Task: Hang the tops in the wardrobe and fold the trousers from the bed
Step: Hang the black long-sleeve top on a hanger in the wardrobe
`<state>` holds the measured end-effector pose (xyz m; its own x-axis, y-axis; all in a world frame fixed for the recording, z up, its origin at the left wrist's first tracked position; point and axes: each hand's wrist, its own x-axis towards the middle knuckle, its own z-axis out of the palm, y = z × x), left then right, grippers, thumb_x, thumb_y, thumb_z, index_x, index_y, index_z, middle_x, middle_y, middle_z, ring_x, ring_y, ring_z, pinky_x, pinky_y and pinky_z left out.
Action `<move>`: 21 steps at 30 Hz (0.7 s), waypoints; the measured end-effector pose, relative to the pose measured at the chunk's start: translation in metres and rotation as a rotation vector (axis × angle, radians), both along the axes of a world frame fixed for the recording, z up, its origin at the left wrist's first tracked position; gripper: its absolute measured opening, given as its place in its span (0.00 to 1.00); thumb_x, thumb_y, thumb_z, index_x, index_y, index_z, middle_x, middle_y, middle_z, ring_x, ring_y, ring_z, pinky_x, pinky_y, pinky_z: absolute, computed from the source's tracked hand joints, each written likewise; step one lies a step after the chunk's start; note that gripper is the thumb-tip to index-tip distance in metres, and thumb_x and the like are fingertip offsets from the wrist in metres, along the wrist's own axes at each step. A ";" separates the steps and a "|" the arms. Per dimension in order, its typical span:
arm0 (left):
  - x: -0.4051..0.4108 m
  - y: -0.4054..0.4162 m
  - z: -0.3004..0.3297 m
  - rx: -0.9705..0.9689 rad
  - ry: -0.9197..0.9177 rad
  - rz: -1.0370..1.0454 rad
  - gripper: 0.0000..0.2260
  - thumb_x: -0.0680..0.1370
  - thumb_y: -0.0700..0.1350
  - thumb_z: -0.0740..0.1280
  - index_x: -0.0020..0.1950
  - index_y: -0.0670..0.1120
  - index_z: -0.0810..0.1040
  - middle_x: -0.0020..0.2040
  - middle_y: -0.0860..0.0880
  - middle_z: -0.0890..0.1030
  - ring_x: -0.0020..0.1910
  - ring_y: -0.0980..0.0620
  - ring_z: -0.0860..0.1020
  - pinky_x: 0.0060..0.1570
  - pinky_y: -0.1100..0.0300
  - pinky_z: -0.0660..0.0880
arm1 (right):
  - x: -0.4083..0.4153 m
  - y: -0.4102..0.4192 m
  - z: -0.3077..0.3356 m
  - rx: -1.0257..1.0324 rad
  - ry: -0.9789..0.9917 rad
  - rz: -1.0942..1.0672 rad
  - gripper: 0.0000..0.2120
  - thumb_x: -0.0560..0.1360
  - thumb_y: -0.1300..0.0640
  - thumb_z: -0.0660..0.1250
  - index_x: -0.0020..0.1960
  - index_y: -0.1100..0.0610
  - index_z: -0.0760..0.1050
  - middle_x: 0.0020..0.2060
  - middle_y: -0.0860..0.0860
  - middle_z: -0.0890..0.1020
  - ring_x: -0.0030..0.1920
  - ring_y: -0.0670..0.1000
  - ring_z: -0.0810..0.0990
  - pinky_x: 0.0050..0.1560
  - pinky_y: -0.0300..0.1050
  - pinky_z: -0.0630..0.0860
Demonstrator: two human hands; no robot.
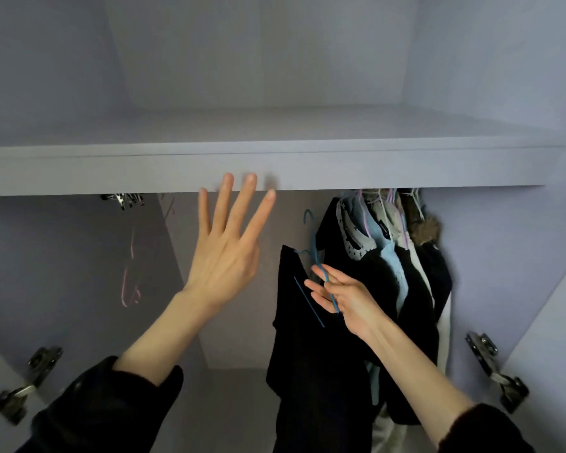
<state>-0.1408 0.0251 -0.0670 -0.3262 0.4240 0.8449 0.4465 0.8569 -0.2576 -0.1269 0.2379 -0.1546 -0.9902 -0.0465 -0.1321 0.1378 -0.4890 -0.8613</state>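
I look into an open wardrobe with a pale shelf (275, 168) across the top. My right hand (340, 297) holds a thin blue hanger (312, 243) with a black top (304, 354) draped on it; its hook points up below the shelf edge. My left hand (229, 243) is raised with fingers spread, fingertips in front of the shelf's front edge, holding nothing. The rail is hidden behind the shelf. The bed and trousers are out of view.
Several hung garments (389, 256), black, light blue, patterned and fur-trimmed, crowd the right side. A pink hanger (129, 276) hangs on the left panel. Door hinges (30, 384) (494, 371) sit on both sides, with metal hooks (125, 199) under the shelf.
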 end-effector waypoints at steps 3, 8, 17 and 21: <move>-0.010 0.005 0.011 -0.008 0.003 0.124 0.41 0.65 0.30 0.68 0.75 0.44 0.55 0.74 0.41 0.53 0.72 0.33 0.51 0.65 0.31 0.46 | -0.013 0.011 0.005 -0.080 0.053 -0.034 0.20 0.80 0.72 0.52 0.69 0.62 0.67 0.66 0.53 0.74 0.49 0.49 0.84 0.40 0.37 0.80; -0.017 0.008 0.012 -0.042 0.035 0.185 0.43 0.64 0.31 0.69 0.75 0.45 0.54 0.74 0.41 0.52 0.72 0.33 0.51 0.63 0.29 0.45 | -0.044 0.026 0.022 -0.251 0.131 -0.108 0.20 0.81 0.70 0.50 0.71 0.63 0.64 0.67 0.54 0.73 0.51 0.51 0.81 0.41 0.35 0.79; -0.015 0.007 0.013 -0.075 0.020 0.210 0.45 0.64 0.34 0.72 0.75 0.44 0.52 0.74 0.40 0.51 0.72 0.32 0.50 0.62 0.28 0.47 | -0.097 0.034 0.062 -0.308 0.280 -0.223 0.18 0.81 0.70 0.48 0.58 0.56 0.73 0.49 0.46 0.83 0.63 0.54 0.74 0.42 0.34 0.79; -0.016 0.007 0.013 -0.077 0.024 0.220 0.46 0.63 0.34 0.72 0.75 0.44 0.51 0.74 0.39 0.50 0.72 0.32 0.49 0.62 0.29 0.46 | -0.112 0.044 0.058 -0.279 0.211 -0.299 0.19 0.81 0.70 0.47 0.68 0.60 0.66 0.68 0.55 0.71 0.68 0.58 0.70 0.42 0.35 0.80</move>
<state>-0.1571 0.0322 -0.0544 -0.3979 0.4082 0.8216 0.2436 0.9104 -0.3344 -0.2394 0.2816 -0.0962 -0.9694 0.2402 0.0511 -0.2090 -0.6976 -0.6853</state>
